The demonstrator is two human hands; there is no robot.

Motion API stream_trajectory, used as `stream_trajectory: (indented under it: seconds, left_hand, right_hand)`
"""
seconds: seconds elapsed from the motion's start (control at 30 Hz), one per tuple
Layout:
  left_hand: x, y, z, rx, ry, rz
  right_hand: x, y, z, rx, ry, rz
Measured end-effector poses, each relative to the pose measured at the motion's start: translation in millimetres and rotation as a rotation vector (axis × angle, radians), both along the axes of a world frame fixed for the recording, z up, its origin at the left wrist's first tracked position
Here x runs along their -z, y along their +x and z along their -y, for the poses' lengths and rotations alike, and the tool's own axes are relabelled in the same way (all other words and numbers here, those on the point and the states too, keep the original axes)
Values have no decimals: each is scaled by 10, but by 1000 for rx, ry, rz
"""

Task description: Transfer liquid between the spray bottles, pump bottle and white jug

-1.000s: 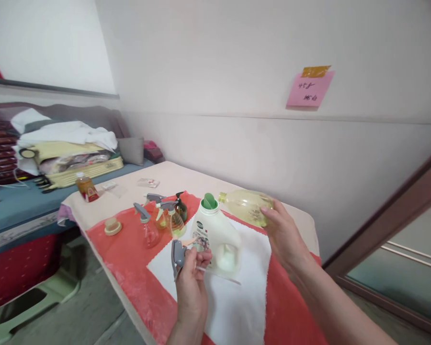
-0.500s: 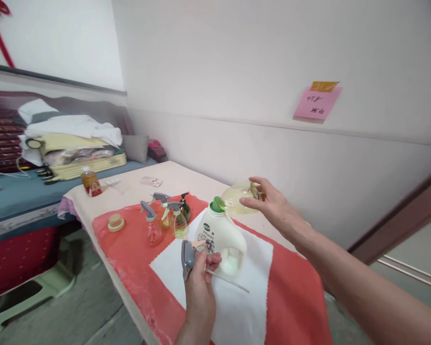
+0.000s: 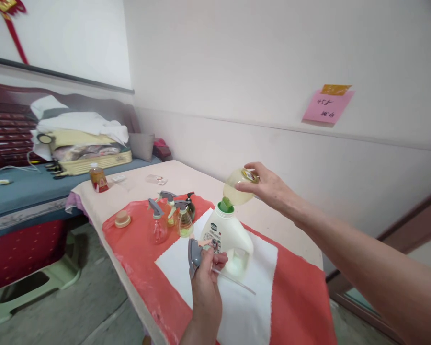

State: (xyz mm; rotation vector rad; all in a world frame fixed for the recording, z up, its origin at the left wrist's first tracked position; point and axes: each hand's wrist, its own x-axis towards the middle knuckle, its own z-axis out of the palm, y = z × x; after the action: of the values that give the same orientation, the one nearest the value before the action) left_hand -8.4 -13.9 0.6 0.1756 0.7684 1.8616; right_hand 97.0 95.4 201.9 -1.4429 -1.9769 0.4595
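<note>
In my right hand (image 3: 264, 184) is a clear spray bottle body (image 3: 237, 184) with pale yellowish liquid, tipped with its neck down at the green mouth of a white detergent jug (image 3: 219, 227). The jug stands upright on a white cloth (image 3: 251, 306). My left hand (image 3: 208, 273) is closed round a grey trigger spray head (image 3: 194, 256), its thin clear dip tube pointing right in front of the jug. Left of the jug stand several spray bottles with grey triggers, among them a pinkish one (image 3: 158, 229) and a yellow-green one (image 3: 185, 223), plus a dark pump bottle (image 3: 190, 207).
A red cloth (image 3: 140, 239) covers part of the table, with a round beige cap (image 3: 122, 219) on it. A bottle of amber liquid (image 3: 99, 178) stands at the table's far left. A red stool (image 3: 25, 254) is beside the table; a pink note (image 3: 328, 108) hangs on the wall.
The bottle in my right hand has tilted more steeply, its base raised over the jug's mouth. My left hand still holds the spray head. The whole view has shifted slightly.
</note>
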Motion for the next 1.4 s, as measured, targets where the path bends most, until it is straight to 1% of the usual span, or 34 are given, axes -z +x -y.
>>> stream_trajectory:
  seconds: [0.23, 0.47, 0.6, 0.77, 0.9, 0.97, 1.07, 1.2, 1.3, 1.4]
  left_hand:
    - [65, -7, -21, 22, -33, 11]
    - [34, -3, -17, 18, -9, 13]
    - [21, 7, -6, 13, 5, 16]
    - [9, 25, -12, 0, -25, 27]
    - [-6, 40, -31, 5, -44, 42]
    - [-2, 47, -34, 7, -36, 39]
    - [13, 52, -28, 12, -46, 0]
    - [15, 40, -15, 10, -69, -43]
    - [2, 16, -21, -4, -68, -57]
    - [-1, -11, -40, -19, -77, -52]
  right_hand:
    - [78, -38, 61, -7, 39, -1]
    - [154, 34, 165, 23, 59, -126]
    - [284, 136, 196, 36, 51, -224]
    - [536, 302, 282, 64, -7, -429]
    - [737, 405, 407, 51, -108, -610]
    - [861, 444, 448, 28, -133, -694]
    - [1090, 497, 484, 26, -182, -827]
    - [1411, 587, 576, 52, -326, -1065]
    - [1628, 687, 714, 50, -445, -1311]
    - [1864, 813, 880, 103, -510, -1480]
